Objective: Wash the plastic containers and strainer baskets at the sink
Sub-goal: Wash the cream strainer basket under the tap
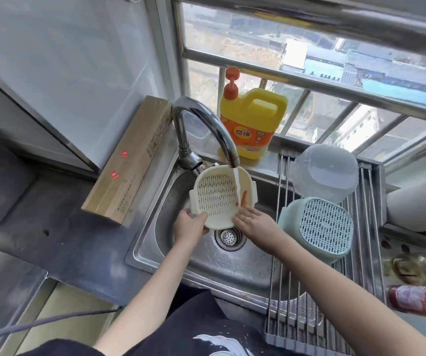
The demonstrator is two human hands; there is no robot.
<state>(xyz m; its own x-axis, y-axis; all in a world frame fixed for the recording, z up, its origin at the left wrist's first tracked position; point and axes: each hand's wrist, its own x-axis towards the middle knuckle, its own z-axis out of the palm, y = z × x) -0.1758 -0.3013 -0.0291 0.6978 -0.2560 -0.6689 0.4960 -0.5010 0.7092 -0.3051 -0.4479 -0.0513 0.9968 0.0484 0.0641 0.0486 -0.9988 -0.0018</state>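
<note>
The cream strainer basket [215, 196] is tilted over the sink [155, 242] under the tap [201, 129], water running into it, the left hand [190, 226] gripping its near rim and the right hand [251, 219] with straight fingers touching its right edge.

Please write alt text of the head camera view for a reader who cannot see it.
Two hands hold a cream strainer basket under the running tap over a steel sink. A blue strainer basket and a clear container lie on the drying rack to the right.
</note>
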